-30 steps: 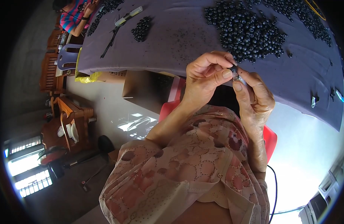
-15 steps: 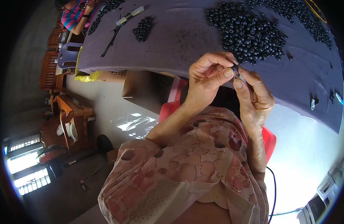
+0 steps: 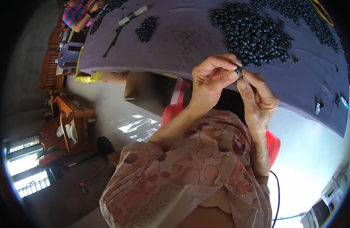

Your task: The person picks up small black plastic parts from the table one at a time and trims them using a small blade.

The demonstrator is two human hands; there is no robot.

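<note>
Just over the near edge of the cloth-covered table, my left hand [image 3: 211, 81] pinches a small round black part [image 3: 238, 70] between thumb and forefinger. Thumb and forefinger of my right hand [image 3: 260, 95] close together right against that part. Something small and pale shows at the right fingertips; its kind cannot be made out. A large heap of small black ring-like parts [image 3: 254, 38] lies on the table just beyond my hands. One loose black part [image 3: 295, 60] rests at the right of the heap.
The purple-grey cloth [image 3: 175, 49] carries a smaller black cluster [image 3: 145, 29], a clear tube [image 3: 132, 16] and a thin dark tool [image 3: 113, 42]. More black parts [image 3: 315, 26] spread at far right. Another person [image 3: 78, 17] sits at far left. An open cardboard box [image 3: 142, 89] stands below the table edge.
My hands keep nearly the same place and grip, with only slight finger movement around the black part. The other person's hand at far left has shifted a little.
</note>
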